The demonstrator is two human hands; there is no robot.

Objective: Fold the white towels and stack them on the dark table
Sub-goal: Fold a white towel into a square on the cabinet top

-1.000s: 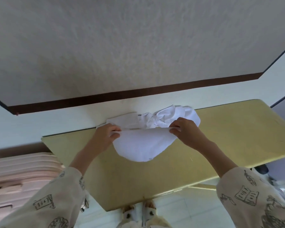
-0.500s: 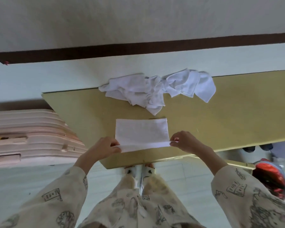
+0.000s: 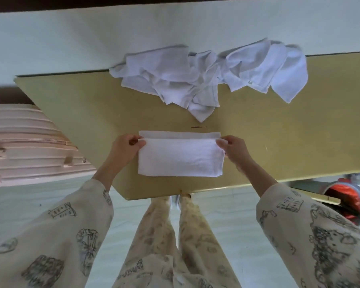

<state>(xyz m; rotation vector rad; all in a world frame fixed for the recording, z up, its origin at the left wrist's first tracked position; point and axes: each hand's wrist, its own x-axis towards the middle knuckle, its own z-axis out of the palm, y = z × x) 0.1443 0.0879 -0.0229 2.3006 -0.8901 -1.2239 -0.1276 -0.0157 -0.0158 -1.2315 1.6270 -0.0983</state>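
Up at the far edge of the yellowish table [image 3: 299, 142], a crumpled heap of white towels [image 3: 206, 77] lies so tangled that its count cannot be told. One folded towel [image 3: 181, 157] lies flat near the table's front edge, its top layer doubled over and stopping just short of the far hem. Two hands work it: the left hand [image 3: 124, 149] pinches the upper left corner of that layer, the right hand [image 3: 234, 148] pinches the upper right. Patterned sleeves hide both forearms, a pale ribbed case [image 3: 19, 142] is cut off at left, and a red object [image 3: 347, 199] sits partly hidden under the table at right.
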